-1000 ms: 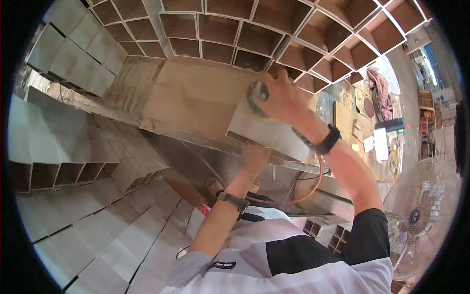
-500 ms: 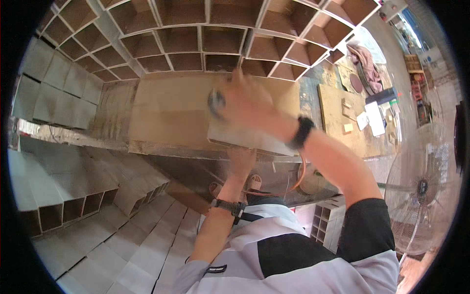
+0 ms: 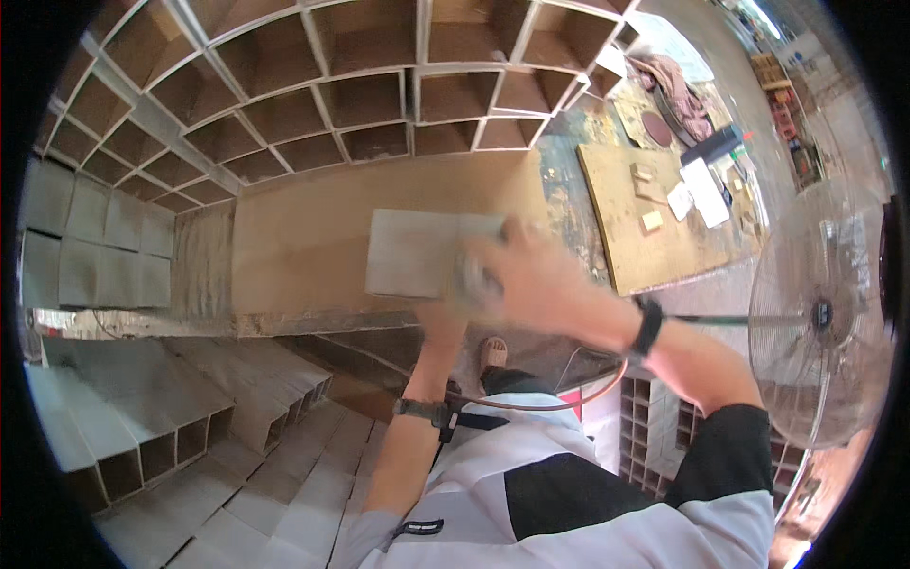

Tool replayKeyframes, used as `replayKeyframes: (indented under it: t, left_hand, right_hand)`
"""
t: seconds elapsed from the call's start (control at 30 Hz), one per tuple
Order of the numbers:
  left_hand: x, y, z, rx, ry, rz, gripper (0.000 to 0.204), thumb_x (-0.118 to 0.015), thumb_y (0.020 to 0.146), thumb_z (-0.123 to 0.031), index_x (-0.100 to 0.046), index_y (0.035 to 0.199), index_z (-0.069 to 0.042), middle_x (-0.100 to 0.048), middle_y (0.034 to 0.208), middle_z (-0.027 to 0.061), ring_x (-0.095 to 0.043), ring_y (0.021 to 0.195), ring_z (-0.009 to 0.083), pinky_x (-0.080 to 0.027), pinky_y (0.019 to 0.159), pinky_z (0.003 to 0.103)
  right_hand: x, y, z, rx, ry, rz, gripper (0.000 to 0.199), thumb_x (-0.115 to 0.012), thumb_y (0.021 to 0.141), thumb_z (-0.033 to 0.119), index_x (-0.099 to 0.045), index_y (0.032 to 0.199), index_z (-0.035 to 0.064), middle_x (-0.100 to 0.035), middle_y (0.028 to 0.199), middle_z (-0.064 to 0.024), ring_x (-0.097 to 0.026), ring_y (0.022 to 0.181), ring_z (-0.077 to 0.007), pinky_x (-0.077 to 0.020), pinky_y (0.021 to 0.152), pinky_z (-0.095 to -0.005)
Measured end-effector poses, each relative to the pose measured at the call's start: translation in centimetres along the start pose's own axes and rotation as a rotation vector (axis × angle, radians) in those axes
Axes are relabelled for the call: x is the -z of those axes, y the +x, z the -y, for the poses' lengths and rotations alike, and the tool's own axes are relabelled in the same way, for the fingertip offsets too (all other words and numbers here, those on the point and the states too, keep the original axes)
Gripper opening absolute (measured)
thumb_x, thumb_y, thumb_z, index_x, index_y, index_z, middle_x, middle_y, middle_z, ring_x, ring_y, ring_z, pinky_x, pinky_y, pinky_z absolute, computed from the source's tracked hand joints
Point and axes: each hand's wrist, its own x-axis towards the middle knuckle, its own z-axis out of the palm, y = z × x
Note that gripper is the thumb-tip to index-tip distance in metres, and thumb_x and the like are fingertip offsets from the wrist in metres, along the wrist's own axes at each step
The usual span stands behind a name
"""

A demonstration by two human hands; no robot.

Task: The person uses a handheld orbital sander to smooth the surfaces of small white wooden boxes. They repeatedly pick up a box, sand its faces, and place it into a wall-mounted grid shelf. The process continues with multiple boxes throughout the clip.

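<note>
A pale grey box (image 3: 409, 254) lies on the brown work board (image 3: 294, 218) in front of me. My right hand (image 3: 542, 275), smeared by motion, is closed around a sander (image 3: 474, 273) at the right part of the box's top. The tool is blurred and mostly covered by the fingers. A reddish-brown hose (image 3: 607, 384) loops below my right forearm. My left hand (image 3: 442, 321) grips the box at its near edge, with the fingertips hidden.
Grey-edged open cubby units (image 3: 370, 100) line the far side. Grey boxes stack at left (image 3: 133, 232) and near left (image 3: 123, 408). On the right are a wooden board (image 3: 607, 209) with small blocks, a brown disc (image 3: 656, 127) and a standing fan (image 3: 820, 318).
My right hand and the sander have moved right and nearer across the box, uncovering its left part. My left hand stays at the near edge. The whole view has shifted.
</note>
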Motion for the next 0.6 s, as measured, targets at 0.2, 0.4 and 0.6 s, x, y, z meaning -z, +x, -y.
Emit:
replayKeyframes:
  t: [0.2, 0.4, 0.6]
  left_hand:
    - [0.4, -0.4, 0.8, -0.061, 0.106, 0.279, 0.039, -0.063, 0.085, -0.019, -0.065, 0.121, -0.003, -0.066, 0.115, 0.0205, -0.060, 0.111, 0.0406, -0.049, 0.093, 0.050]
    - [-0.7, -1.1, 1.9, -0.004, -0.101, 0.070, 0.031, -0.058, 0.092, -0.018, -0.065, 0.117, -0.002, -0.066, 0.117, 0.0204, -0.062, 0.110, 0.0378, -0.049, 0.092, 0.047]
    - [-1.9, -2.0, 4.3, 0.146, -0.143, 0.213, 0.030, -0.063, 0.089, -0.013, -0.065, 0.116, 0.000, -0.068, 0.116, 0.0178, -0.064, 0.105, 0.0377, -0.049, 0.091, 0.045]
  right_hand:
    - [0.2, -1.0, -2.4, -0.063, 0.026, -0.105, 0.040, -0.067, 0.083, 0.037, -0.060, 0.112, 0.0096, -0.057, 0.096, -0.0290, -0.064, 0.078, -0.0451, -0.0536, 0.066, -0.0508]
    - [0.8, 0.9, -3.9, -0.153, 0.081, -0.039, 0.033, -0.060, 0.085, 0.024, -0.062, 0.113, 0.0065, -0.057, 0.099, -0.0287, -0.061, 0.089, -0.0432, -0.0513, 0.071, -0.0500]
    - [-0.7, -1.1, -1.7, -0.009, 0.049, -0.185, 0.027, -0.061, 0.083, 0.021, -0.062, 0.105, 0.0050, -0.058, 0.095, -0.0263, -0.062, 0.085, -0.0408, -0.0515, 0.070, -0.0492]
